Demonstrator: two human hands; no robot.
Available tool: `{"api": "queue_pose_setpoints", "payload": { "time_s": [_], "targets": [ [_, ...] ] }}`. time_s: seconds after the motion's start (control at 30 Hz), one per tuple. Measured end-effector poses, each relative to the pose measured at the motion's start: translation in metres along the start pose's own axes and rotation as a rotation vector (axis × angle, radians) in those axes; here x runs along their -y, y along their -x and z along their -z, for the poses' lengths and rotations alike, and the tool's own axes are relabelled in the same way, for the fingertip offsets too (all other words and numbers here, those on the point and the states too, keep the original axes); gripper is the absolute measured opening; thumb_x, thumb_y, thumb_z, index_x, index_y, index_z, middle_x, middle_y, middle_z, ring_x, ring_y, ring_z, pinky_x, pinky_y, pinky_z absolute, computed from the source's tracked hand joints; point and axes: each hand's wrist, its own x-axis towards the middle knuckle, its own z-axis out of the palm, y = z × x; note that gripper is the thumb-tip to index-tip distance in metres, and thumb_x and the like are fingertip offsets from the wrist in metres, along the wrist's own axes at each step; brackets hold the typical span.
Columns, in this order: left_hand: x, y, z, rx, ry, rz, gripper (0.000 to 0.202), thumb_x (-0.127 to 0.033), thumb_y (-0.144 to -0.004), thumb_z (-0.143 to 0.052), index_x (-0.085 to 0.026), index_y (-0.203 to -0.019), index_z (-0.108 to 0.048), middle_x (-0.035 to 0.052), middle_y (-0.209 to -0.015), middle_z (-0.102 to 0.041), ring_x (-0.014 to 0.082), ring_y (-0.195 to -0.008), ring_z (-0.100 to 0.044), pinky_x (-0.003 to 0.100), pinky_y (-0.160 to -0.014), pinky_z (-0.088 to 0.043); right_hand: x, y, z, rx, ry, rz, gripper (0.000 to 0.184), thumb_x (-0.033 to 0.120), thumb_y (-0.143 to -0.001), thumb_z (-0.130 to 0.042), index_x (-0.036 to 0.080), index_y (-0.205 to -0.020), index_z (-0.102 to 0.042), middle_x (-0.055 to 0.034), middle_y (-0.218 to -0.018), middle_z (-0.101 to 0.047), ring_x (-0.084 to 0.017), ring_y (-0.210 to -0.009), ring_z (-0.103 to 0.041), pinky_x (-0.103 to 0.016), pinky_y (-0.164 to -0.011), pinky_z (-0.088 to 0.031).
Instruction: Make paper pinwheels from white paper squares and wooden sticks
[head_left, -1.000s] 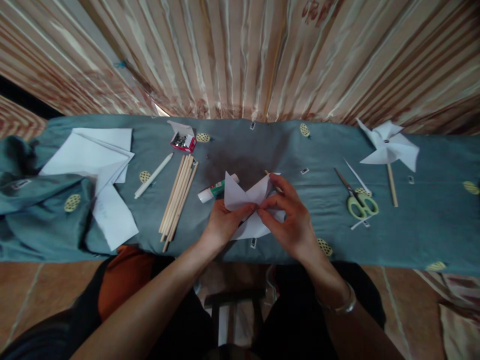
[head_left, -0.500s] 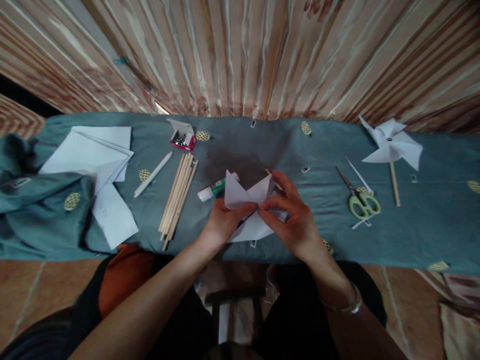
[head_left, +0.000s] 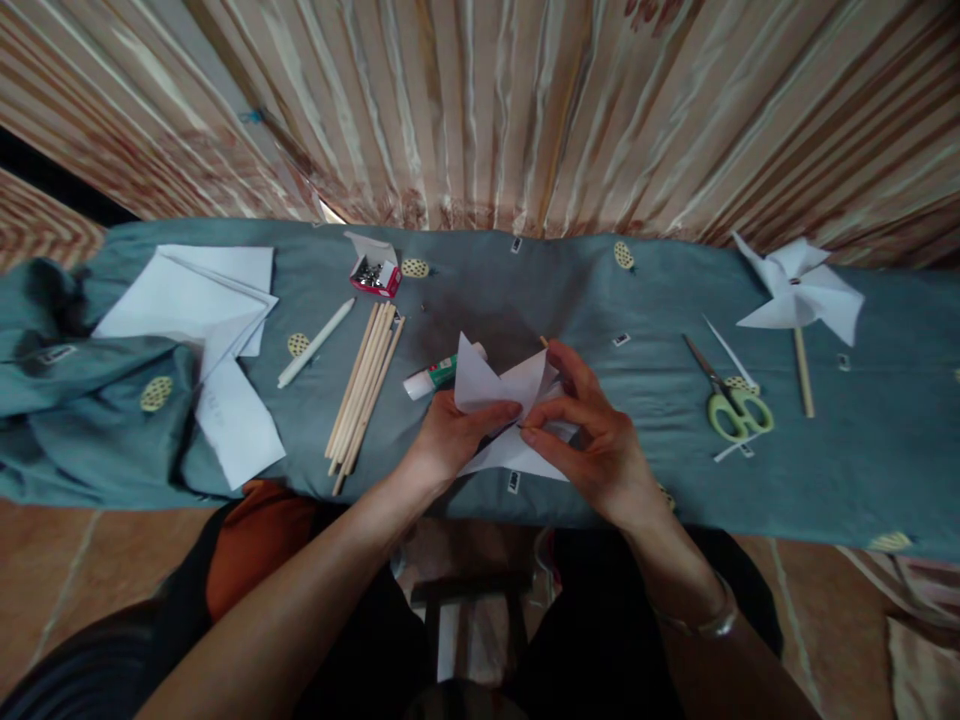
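A partly folded white paper pinwheel is held between both hands over the near middle of the table, two of its points standing up. My left hand grips its left side, thumb pressed toward the centre. At that centre the thumb and index finger of my right hand are pinched; any small thing between them is hidden. Behind the right fingers shows the tip of a wooden stick. Just left of the paper lies a green and white glue stick, partly covered by it.
Left of the hands lie several wooden sticks, a white pen-like rod, an open red box of metal pins and white paper sheets. To the right are green-handled scissors, paper strips and a pinwheel on a stick.
The view has shifted slightly, so the table's things sit a little farther right. Both hands keep their hold on the paper, with only a slight tilt of it.
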Motion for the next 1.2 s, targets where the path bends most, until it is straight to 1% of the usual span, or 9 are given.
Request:
{"api": "queue_pose_setpoints", "payload": {
  "time_s": [0.13,0.23,0.33,0.43,0.57,0.7,0.87,0.97,1.2],
  "targets": [
    [-0.001,0.0,-0.001,-0.053,0.032,-0.021,0.025,-0.025,-0.051,-0.086,-0.013,-0.068,-0.073,0.0044,-0.069,-0.072,0.016,-0.063,-0.063,0.029,-0.064,-0.05,0.003,-0.003,0.013,-0.057,-0.112,-0.019,0.005,0.027,-0.08,-0.071,0.026,-0.075,-0.068,0.0022,-0.153,-0.045,-0.028,-0.143,-0.04,-0.051,-0.117,-0.034],
    [-0.002,0.0,-0.003,-0.088,0.089,-0.002,0.028,-0.026,-0.05,-0.087,-0.013,-0.071,-0.072,0.0044,-0.07,-0.073,0.0171,-0.063,-0.064,0.03,-0.063,-0.052,-0.005,-0.009,0.033,-0.257,-0.183,-0.039,0.005,0.028,-0.082,-0.069,0.025,-0.079,-0.067,-0.0022,-0.144,-0.056,-0.028,-0.139,-0.045,-0.054,-0.116,-0.034],
    [-0.005,-0.001,-0.005,-0.112,0.138,0.036,0.031,-0.025,-0.047,-0.088,-0.013,-0.072,-0.072,0.0038,-0.068,-0.073,0.0176,-0.061,-0.064,0.03,-0.059,-0.053,-0.023,-0.012,0.054,-0.415,0.125,-0.044,0.005,0.027,-0.079,-0.071,0.024,-0.077,-0.068,-0.0072,-0.132,-0.064,-0.03,-0.131,-0.054,-0.056,-0.116,-0.032],
    [-0.009,-0.001,-0.009,-0.132,0.177,0.067,0.031,-0.021,-0.045,-0.087,-0.013,-0.071,-0.071,0.0032,-0.066,-0.072,0.0172,-0.057,-0.064,0.03,-0.056,-0.053,-0.043,-0.01,0.066,-0.38,0.459,-0.059,0.008,0.027,-0.08,-0.067,0.023,-0.073,-0.069,-0.0092,-0.124,-0.067,-0.032,-0.123,-0.059,-0.056,-0.112,-0.037],
    [-0.012,0.001,-0.012,-0.134,0.204,0.077,0.027,-0.016,-0.047,-0.085,-0.012,-0.07,-0.07,0.0036,-0.067,-0.072,0.0168,-0.058,-0.064,0.03,-0.057,-0.054,-0.049,-0.003,0.07,-0.335,0.588,-0.01,0.009,0.028,-0.083,-0.064,0.023,-0.084,-0.073,-0.009,-0.121,-0.069,-0.031,-0.12,-0.06,-0.056,-0.108,-0.043],
    [-0.012,0.0,-0.012,-0.119,0.198,0.07,0.025,-0.015,-0.052,-0.084,-0.012,-0.072,-0.07,0.004,-0.068,-0.072,0.017,-0.06,-0.065,0.03,-0.059,-0.055,-0.025,0.004,0.067,-0.367,0.485,0.061,0.02,0.028,-0.088,-0.06,0.027,-0.105,-0.072,-0.0055,-0.131,-0.065,-0.028,-0.127,-0.056,-0.056,-0.113,-0.038],
    [-0.011,-0.002,-0.011,-0.113,0.203,0.063,0.026,-0.015,-0.053,-0.084,-0.013,-0.074,-0.069,0.0034,-0.071,-0.072,0.0166,-0.062,-0.065,0.031,-0.063,-0.055,0.0,0.012,0.056,-0.059,0.256,0.089,0.025,0.022,-0.086,-0.063,0.032,-0.107,-0.071,0.0006,-0.152,-0.047,-0.025,-0.138,-0.046,-0.049,-0.113,-0.041],
    [-0.012,-0.004,-0.013,-0.103,0.204,0.066,0.026,-0.016,-0.053,-0.084,-0.012,-0.075,-0.069,0.0037,-0.072,-0.072,0.0171,-0.062,-0.065,0.032,-0.064,-0.054,0.002,0.014,0.05,0.021,0.232,0.09,0.03,0.022,-0.085,-0.065,0.035,-0.112,-0.07,0.0055,-0.16,-0.032,-0.026,-0.146,-0.035,-0.05,-0.116,-0.037],
    [-0.009,-0.002,-0.014,-0.077,0.193,0.07,0.026,-0.017,-0.053,-0.085,-0.012,-0.074,-0.069,0.0036,-0.071,-0.071,0.0159,-0.062,-0.064,0.029,-0.061,-0.052,0.001,0.012,0.04,0.009,0.198,0.139,0.015,0.022,-0.083,-0.071,0.033,-0.091,-0.077,0.0107,-0.157,-0.036,-0.029,-0.148,-0.029,-0.056,-0.12,-0.03]
  ]
}}
